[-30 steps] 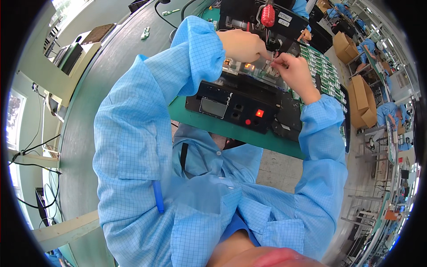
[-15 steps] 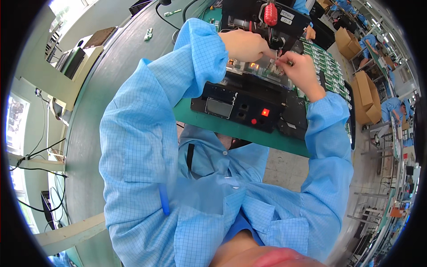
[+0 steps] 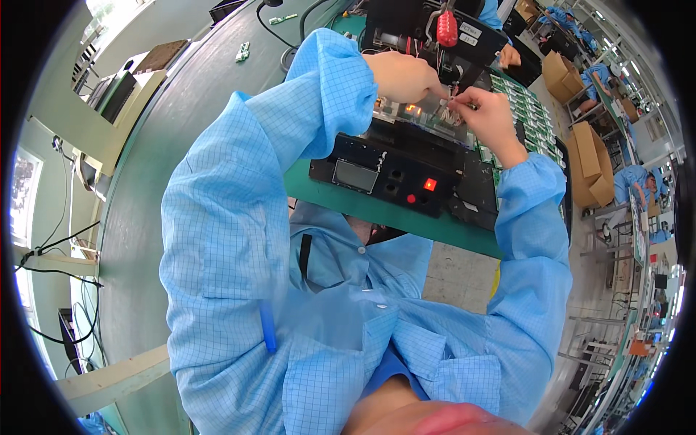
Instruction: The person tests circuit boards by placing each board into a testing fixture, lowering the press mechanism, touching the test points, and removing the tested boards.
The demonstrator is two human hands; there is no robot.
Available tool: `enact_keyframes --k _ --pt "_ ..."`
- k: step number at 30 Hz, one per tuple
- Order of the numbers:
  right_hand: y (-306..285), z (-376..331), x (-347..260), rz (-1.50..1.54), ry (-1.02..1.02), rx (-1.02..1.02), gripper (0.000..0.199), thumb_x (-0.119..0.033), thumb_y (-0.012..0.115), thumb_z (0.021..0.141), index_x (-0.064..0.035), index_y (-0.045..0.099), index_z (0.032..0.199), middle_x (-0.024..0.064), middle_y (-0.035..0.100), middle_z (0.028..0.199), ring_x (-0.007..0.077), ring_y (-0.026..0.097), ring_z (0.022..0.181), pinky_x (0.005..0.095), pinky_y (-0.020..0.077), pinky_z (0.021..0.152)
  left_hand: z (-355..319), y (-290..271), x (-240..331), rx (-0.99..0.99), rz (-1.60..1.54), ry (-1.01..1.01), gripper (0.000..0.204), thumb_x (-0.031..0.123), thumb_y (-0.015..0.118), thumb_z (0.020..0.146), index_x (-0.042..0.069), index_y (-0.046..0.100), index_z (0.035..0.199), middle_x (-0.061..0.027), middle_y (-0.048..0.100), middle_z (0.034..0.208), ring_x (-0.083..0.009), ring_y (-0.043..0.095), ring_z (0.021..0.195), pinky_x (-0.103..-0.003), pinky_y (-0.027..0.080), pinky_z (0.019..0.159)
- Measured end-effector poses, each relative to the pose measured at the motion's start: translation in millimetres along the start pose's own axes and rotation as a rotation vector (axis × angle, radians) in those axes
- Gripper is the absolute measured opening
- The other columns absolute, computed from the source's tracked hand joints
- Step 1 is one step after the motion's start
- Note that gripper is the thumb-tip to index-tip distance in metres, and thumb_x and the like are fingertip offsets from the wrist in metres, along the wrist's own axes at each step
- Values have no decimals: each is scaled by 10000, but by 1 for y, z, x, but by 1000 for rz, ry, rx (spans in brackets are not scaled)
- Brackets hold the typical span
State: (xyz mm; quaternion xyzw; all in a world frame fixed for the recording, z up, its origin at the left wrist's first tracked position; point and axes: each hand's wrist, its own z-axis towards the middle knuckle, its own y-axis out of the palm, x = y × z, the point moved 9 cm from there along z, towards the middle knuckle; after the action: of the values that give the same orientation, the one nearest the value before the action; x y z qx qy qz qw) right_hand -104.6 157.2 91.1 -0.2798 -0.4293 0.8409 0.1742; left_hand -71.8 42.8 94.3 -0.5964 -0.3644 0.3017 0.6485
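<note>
Both my hands meet over a black test fixture point(image 3: 391, 177), which has a small grey screen, a lit red button and a clear plate on top. My left hand point(image 3: 406, 77) reaches across from the left, index finger pointing down to the meeting spot, its thumb and other fingers mostly hidden. Opposite it, my right hand point(image 3: 487, 119) is closed in a pinch, its fingertips almost touching the left ones. Whatever lies between the fingertips is too small to name. Thin wires point(image 3: 441, 112) show just beneath. Behind the hands stands a clamp with a red handle point(image 3: 446, 29).
Rows of green circuit boards point(image 3: 533, 116) lie on a black tray to the right. A loose board point(image 3: 243, 51) rests on the green bench point(image 3: 181, 138) at the left. Cardboard boxes point(image 3: 591, 163) stand beyond the tray. A co-worker's hand point(image 3: 510, 56) shows behind the fixture.
The view has shifted slightly. Both hands stay together at the same spot over the fixture, with barely any finger movement.
</note>
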Motion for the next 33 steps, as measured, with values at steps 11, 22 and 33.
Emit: enact_keyframes --k 11,22,33 --pt "-2 -1 1 62 41 9 106 -145 736 794 -47 699 810 124 678 701 285 674 630 341 514 585 0 -2 1 37 4 24 478 105 442 919 312 598 1320 -130 689 972 -316 662 894 -426 529 828" --pt "-7 -4 2 52 36 42 120 -118 746 826 -5 710 841 58 697 683 73 595 551 226 440 511 -1 12 4 15 -46 26 358 179 539 877 172 662 1214 -128 659 1133 -332 676 933 -454 547 812" --pt "-1 26 -12 73 131 -84 179 -184 713 798 -28 739 881 127 720 756 221 711 684 315 547 638 -16 42 76 717 92 -178 558 186 676 712 -64 517 1184 -181 600 996 -227 653 628 -339 511 510"
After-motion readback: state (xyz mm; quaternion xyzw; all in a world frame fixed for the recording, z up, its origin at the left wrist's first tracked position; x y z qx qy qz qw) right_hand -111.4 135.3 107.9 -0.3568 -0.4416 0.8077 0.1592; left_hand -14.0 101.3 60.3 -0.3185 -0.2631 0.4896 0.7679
